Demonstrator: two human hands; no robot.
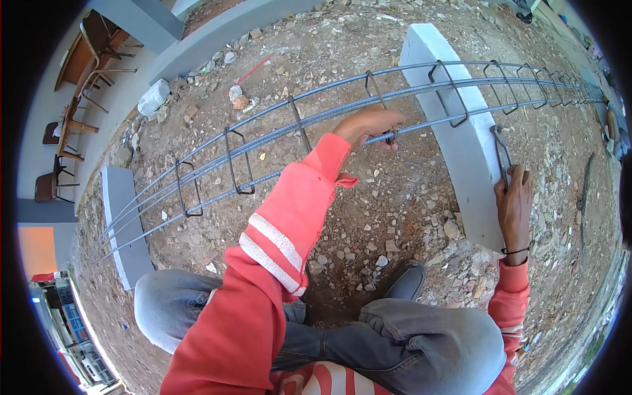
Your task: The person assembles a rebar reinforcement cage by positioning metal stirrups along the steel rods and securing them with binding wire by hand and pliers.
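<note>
A long cage of steel bars [263, 136] with square wire stirrups [238, 161] runs across the view, resting on two pale blocks. My left hand [372, 126] is at the lower bar, its fingers closed round the bar and a stirrup near the middle; part of the grip is hidden. On the right, my right hand [515, 201] is closed on the lower end of a dark metal tool [500, 148], whose hooked top lies by the edge of the right block [454, 151], below the cage.
The left block [125, 227] stands under the cage's far left end. Stones and rubble cover the ground [355, 230]. A white lump [154, 98] lies at upper left, with chairs [97, 33] beyond. My shoe [407, 282] is below the cage.
</note>
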